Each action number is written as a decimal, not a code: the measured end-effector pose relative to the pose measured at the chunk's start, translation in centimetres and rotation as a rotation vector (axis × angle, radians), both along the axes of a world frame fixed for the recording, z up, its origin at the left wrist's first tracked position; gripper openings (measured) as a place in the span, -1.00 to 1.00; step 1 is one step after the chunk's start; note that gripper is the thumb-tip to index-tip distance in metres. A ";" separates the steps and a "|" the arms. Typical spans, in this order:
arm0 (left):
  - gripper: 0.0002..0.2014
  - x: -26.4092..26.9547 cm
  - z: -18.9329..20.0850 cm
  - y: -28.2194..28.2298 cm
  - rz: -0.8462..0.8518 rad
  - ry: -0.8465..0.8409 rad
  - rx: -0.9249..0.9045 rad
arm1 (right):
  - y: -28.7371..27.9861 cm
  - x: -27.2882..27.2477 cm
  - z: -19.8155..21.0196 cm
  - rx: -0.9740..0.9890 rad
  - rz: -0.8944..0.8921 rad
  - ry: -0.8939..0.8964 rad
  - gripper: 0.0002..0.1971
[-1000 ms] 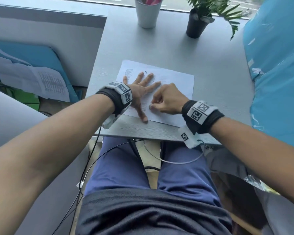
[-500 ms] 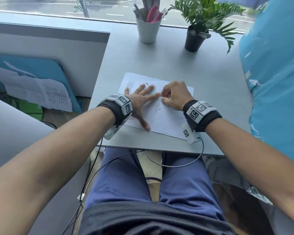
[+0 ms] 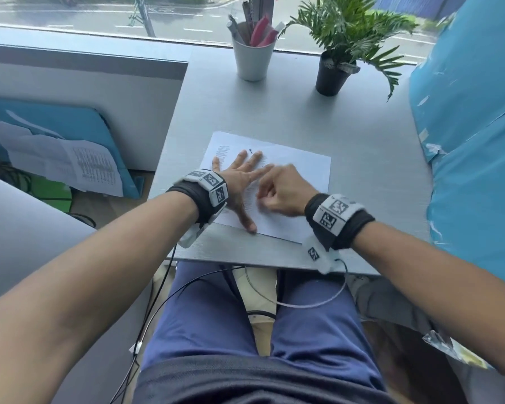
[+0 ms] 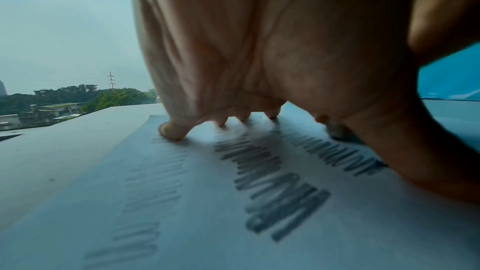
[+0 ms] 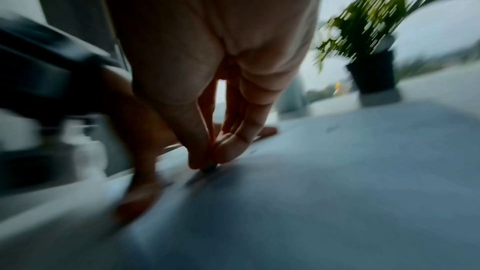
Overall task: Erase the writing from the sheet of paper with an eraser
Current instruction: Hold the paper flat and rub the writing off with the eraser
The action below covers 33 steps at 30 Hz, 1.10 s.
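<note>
A white sheet of paper point(image 3: 298, 170) with rows of pencil writing point(image 4: 275, 192) lies on the grey desk point(image 3: 318, 121). My left hand point(image 3: 242, 182) presses flat on the sheet's left half, fingers spread and straight. My right hand point(image 3: 277, 193) is blurred with motion just right of it, curled over the paper. In the right wrist view its thumb and fingertips point(image 5: 228, 151) pinch a small dark eraser point(image 5: 209, 169) against the sheet. The eraser point(image 4: 337, 132) also shows dimly under the right hand in the left wrist view.
A white cup of pens point(image 3: 252, 56) and a potted plant point(image 3: 333, 74) stand at the desk's far edge by the window. A blue covered object point(image 3: 473, 147) borders the desk on the right. A partition wall point(image 3: 85, 106) stands left. Cables point(image 3: 303, 301) hang over my lap.
My right hand has swept back and forth over the sheet, from near the front, up toward the far edge, then back toward the middle. The left hand has stayed pressed in place.
</note>
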<state>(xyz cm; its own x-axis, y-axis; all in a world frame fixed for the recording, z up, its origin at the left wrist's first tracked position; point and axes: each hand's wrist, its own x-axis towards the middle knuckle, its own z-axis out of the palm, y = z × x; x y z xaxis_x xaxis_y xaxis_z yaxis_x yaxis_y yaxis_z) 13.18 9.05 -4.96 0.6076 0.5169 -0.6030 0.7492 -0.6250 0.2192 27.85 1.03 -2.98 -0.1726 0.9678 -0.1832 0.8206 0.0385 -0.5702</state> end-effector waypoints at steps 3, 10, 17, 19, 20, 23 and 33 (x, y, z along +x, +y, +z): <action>0.59 0.0 0.1 -0.1 -0.011 0.003 -0.002 | 0.8 1.0 0.3 -0.035 0.003 0.000 -0.97; 0.60 0.1 0.1 0.0 -0.016 0.016 0.016 | -0.7 0.0 0.3 -0.048 0.034 -0.002 -0.90; 0.59 0.0 0.2 -0.1 -0.006 0.010 0.010 | 1.0 3.3 0.6 0.047 -0.137 -0.004 -0.99; 0.60 0.2 0.1 0.0 -0.018 0.028 0.021 | -1.4 0.9 0.2 -0.039 0.024 0.030 -0.97; 0.61 0.2 0.0 0.0 -0.028 0.035 0.027 | -2.6 0.1 0.0 -0.082 0.092 0.049 -0.97; 0.60 0.1 0.1 -0.1 -0.028 0.037 0.026 | -0.9 1.6 0.0 -0.045 0.058 0.035 -0.98; 0.61 0.1 0.1 -0.3 -0.044 0.042 0.030 | -1.3 1.6 -0.1 -0.071 0.084 0.039 -0.95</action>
<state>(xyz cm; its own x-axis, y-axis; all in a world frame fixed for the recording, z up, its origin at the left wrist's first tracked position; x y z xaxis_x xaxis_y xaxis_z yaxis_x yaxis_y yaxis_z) 13.23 8.76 -4.83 0.6043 0.5085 -0.6133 0.7292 -0.6632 0.1686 29.46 -0.29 -3.12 -0.2613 0.9342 -0.2428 0.7933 0.0646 -0.6054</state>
